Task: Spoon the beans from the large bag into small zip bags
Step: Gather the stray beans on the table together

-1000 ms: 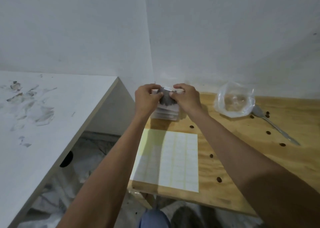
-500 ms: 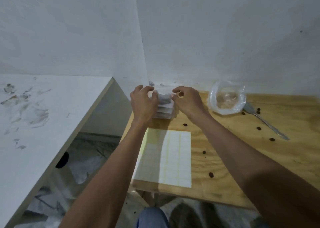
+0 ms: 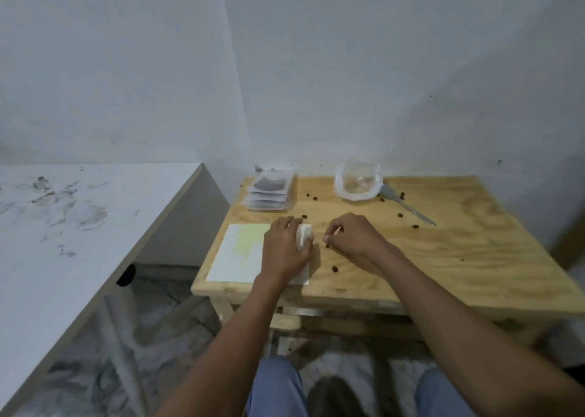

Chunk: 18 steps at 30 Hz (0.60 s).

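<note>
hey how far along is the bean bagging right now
Done: a stack of filled small bags sits at the table's back left, and the large bag looks nearly empty, spoon lying beside it. In hand: the left hand bends up a corner of the label sheet while the right hand pinches beside it. Left: labelling, probably, and loose beans scattered on the table.
</note>
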### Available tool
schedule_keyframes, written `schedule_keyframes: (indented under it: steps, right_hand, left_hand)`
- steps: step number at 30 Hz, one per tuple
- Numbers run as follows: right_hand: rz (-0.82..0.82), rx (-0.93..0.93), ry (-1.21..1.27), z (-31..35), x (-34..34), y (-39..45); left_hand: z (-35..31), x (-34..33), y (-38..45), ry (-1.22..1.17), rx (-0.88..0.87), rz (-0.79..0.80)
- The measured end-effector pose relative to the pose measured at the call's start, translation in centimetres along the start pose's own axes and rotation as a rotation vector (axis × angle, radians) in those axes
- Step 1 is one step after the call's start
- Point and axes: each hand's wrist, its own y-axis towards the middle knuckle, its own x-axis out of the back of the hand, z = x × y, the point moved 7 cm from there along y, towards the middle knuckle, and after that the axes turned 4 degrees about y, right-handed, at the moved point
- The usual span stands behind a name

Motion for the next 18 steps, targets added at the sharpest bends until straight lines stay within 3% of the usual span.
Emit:
schedule_keyframes:
  steps: [6, 18]
  right_hand:
    - [0.051, 0.006, 0.019, -1.2, -1.1, -5.1]
    - [-0.078, 0.066, -0.115, -0.8, -1.5, -6.0]
  left_hand:
    - [0.3, -2.9, -2.8, 0.249, 0.071, 0.337]
    - [0.2, -2.6, -2.8, 0.258, 0.075, 0.305]
